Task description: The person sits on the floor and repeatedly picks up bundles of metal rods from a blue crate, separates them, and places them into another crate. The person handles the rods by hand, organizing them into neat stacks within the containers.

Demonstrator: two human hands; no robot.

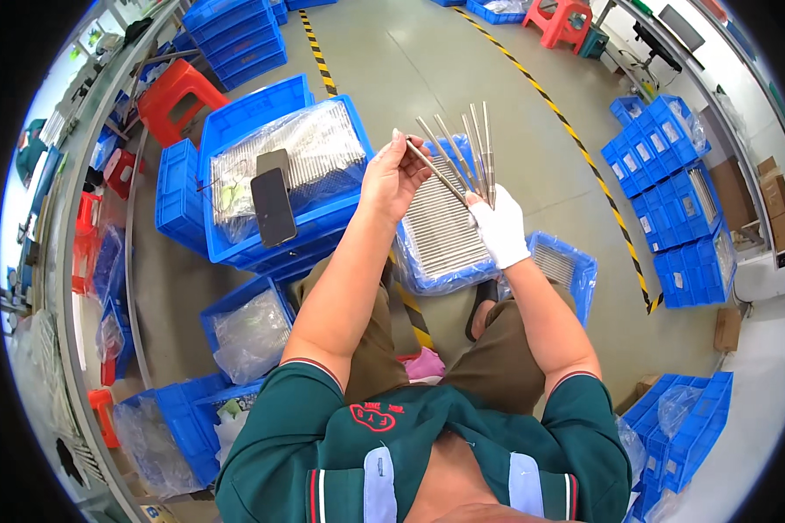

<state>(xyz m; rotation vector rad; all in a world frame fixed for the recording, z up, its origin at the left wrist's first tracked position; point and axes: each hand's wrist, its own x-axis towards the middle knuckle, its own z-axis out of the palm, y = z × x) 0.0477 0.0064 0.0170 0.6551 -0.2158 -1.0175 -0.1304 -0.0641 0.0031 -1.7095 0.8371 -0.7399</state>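
Observation:
My bare left hand (pixel 394 179) pinches the far end of one slim metal rod (pixel 437 172). That rod slants down toward my right hand (pixel 501 229), which wears a white glove. The gloved fingers are closed round the lower ends of several steel rods (pixel 488 148), fanned out and pointing away from me. Below both hands stands a blue bin lined with clear plastic (pixel 449 284), filled with rows of similar rods. Whether the slanted rod's near end is also gripped by the glove, I cannot tell.
At left, a stacked blue crate (pixel 279 254) holds bagged rods with a black phone (pixel 273 207) on top. A smaller blue bin (pixel 584 266) sits by my right knee. Red stools (pixel 179 96), blue bins on the right (pixel 685 209) and striped floor tape (pixel 576 139) surround me.

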